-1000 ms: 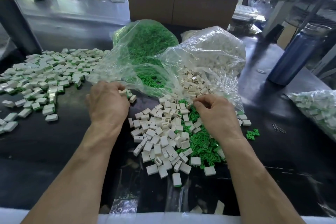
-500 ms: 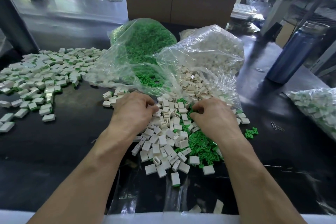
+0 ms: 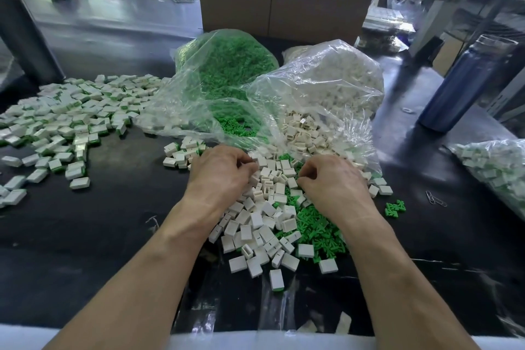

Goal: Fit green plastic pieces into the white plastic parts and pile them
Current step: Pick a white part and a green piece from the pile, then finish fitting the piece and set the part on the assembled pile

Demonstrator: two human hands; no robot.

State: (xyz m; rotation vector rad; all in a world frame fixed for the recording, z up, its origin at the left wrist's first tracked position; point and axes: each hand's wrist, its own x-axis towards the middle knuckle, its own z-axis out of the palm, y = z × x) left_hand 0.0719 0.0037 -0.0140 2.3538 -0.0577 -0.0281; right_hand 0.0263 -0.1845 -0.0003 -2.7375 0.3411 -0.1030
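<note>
Head view: both hands work in the loose heap at the middle of the dark tabletop (image 3: 85, 236). The left hand (image 3: 218, 176) has its fingers curled down among the white parts (image 3: 255, 221); whether they grip one I cannot tell. The right hand (image 3: 332, 182) also curls its fingers, seemingly pinching something small (too hidden to name) above the green pieces (image 3: 315, 230). Finished pieces (image 3: 71, 122) spread toward the left edge. Two clear bags, the green bag (image 3: 227, 71) and white bag (image 3: 326, 85), lie just behind the hands.
</note>
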